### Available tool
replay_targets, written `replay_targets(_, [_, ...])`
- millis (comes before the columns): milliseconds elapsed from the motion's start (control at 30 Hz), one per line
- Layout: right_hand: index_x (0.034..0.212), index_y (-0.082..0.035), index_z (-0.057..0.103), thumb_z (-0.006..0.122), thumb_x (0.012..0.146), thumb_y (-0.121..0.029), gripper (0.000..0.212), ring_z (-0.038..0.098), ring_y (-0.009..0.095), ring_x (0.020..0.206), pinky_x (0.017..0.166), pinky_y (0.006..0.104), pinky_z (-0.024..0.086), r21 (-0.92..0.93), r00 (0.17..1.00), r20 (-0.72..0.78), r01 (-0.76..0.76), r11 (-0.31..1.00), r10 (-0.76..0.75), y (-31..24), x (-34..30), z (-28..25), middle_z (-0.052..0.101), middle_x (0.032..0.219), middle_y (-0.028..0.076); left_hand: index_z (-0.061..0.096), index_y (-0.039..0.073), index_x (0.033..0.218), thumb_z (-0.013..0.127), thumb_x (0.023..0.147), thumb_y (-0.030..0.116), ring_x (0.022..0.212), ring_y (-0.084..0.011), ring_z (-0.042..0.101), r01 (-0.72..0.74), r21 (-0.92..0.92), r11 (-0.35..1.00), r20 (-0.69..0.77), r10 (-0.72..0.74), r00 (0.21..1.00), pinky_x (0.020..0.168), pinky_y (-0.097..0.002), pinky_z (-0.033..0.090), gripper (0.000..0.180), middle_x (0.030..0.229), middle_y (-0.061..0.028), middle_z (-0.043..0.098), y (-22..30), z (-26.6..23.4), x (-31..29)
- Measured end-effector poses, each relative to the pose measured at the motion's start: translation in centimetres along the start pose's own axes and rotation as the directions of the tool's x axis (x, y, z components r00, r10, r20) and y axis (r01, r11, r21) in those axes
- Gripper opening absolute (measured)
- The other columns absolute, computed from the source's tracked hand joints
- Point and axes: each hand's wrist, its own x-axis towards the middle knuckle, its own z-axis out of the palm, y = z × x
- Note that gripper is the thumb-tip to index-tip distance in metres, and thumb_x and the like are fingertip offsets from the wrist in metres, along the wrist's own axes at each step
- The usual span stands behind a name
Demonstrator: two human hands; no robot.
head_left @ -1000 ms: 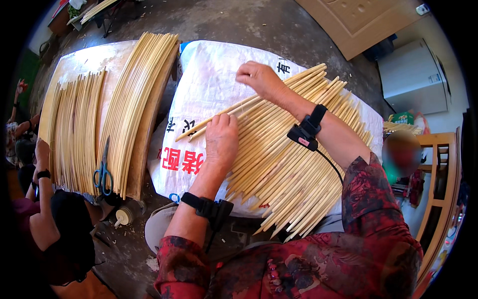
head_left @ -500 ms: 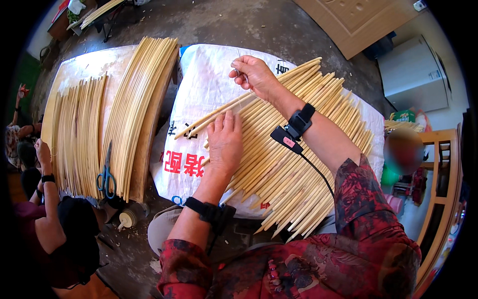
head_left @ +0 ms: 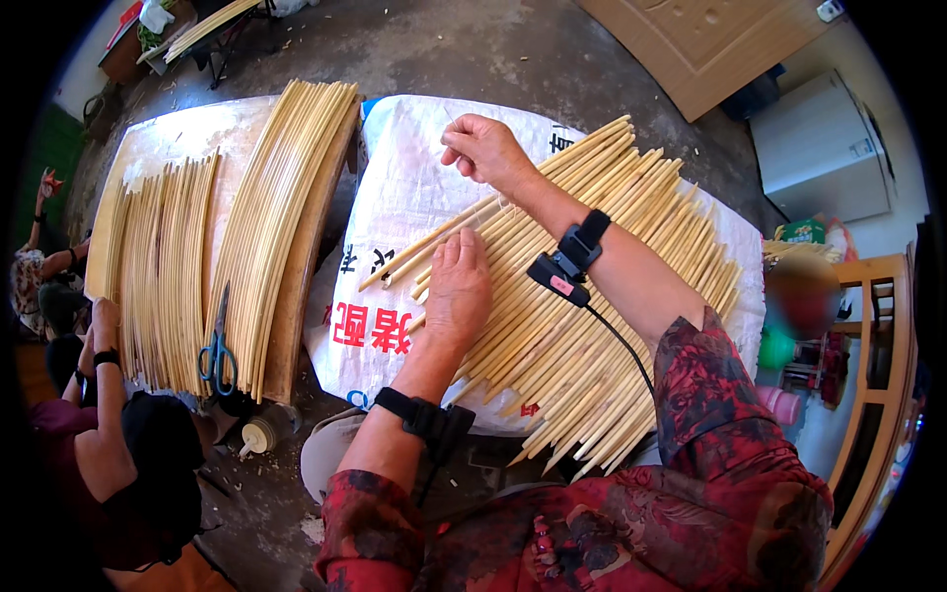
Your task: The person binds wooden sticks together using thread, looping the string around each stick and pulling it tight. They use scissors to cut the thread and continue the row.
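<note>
A mat-like row of pale, straw-coloured stalks (head_left: 582,286) lies slantwise over a white woven sack (head_left: 404,148). My left hand (head_left: 458,286) rests palm down on the left ends of the stalks, fingers stretched out. Above the far left stalks, my right hand (head_left: 483,153) is raised in a pinch on a thin needle (head_left: 450,114), whose tip pokes out past the fingers. Fine pale thread (head_left: 505,204) loops near the far stalks below that hand; where it joins the needle is hidden.
To the left, a wooden board (head_left: 242,123) carries two more rows of stalks and blue-handled scissors (head_left: 218,360). A co-worker's hand (head_left: 105,321) touches the leftmost row. A lidded jar (head_left: 260,435) stands on the floor, and a wooden chair (head_left: 868,395) is at right.
My right hand has shifted slightly left and lower, its fingers closing more tightly round the needle. My left hand stays flat on the stalks. The co-worker's hand has moved down a little.
</note>
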Motion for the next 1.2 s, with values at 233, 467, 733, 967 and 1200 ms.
replay_targets(233, [0.091,-0.003,0.063,0.053,0.087,-0.021,0.022,0.058,0.034,0.078,0.071,0.0383,0.047,-0.714,0.908,0.110,0.356,0.603,-0.405,-3.7,-9.0,-5.5,0.062,0.084,0.016,0.054,-0.001,0.096,0.049,0.074,0.004,0.096,-0.0303,0.049,-0.040,-0.033,0.999,-0.141,0.035,0.989,0.083,-0.0404,0.039,0.023,0.100,-0.0150,0.052,-0.3,-2.4,0.8])
replay_targets(467, [0.096,0.002,0.060,0.049,0.088,-0.010,0.018,0.056,0.010,0.065,0.059,0.0230,0.047,-0.366,0.992,0.037,-0.098,0.925,0.119,-7.9,-21.4,-8.0,0.060,0.076,0.006,0.056,0.006,0.077,0.054,0.070,0.004,0.083,-0.0271,0.050,0.097,0.127,0.987,-0.098,-0.085,0.992,0.071,-0.0378,0.039,0.007,0.081,-0.0095,0.054,-3.0,-2.5,1.4])
replay_targets(733, [0.098,0.002,0.058,0.047,0.088,-0.009,0.018,0.057,0.009,0.057,0.051,0.0204,0.047,-0.139,0.953,0.080,-0.279,0.950,0.292,-1.4,-18.8,-5.1,0.058,0.072,0.005,0.059,0.006,0.078,0.055,0.071,0.005,0.086,-0.0264,0.052,0.121,0.221,0.968,0.025,-0.129,0.991,0.072,-0.0376,0.039,0.008,0.083,-0.0092,0.056,-2.7,-2.4,2.0])
replay_targets(967, [0.091,-0.003,0.058,0.051,0.086,-0.017,0.016,0.062,0.022,0.066,0.060,0.0333,0.050,-0.717,0.998,0.022,0.057,0.694,-0.059,4.0,-14.7,-3.7,0.061,0.071,0.011,0.056,0.003,0.078,0.055,0.072,0.003,0.084,-0.0300,0.053,0.144,0.158,0.977,0.085,-0.159,0.984,0.070,-0.0403,0.043,0.006,0.084,-0.0133,0.055,-2.7,-2.6,1.8])
replay_targets(1200, [0.084,-0.007,0.061,0.058,0.081,-0.021,0.015,0.059,0.026,0.073,0.064,0.0353,0.048,-0.811,0.963,0.031,0.180,0.557,-0.267,1.5,-14.1,-4.0,0.057,0.078,0.008,0.053,0.001,0.079,0.055,0.077,0.009,0.082,-0.0327,0.055,0.189,0.066,0.980,0.085,-0.195,0.977,0.070,-0.0427,0.047,0.008,0.083,-0.0158,0.055,-2.8,-2.5,1.8])
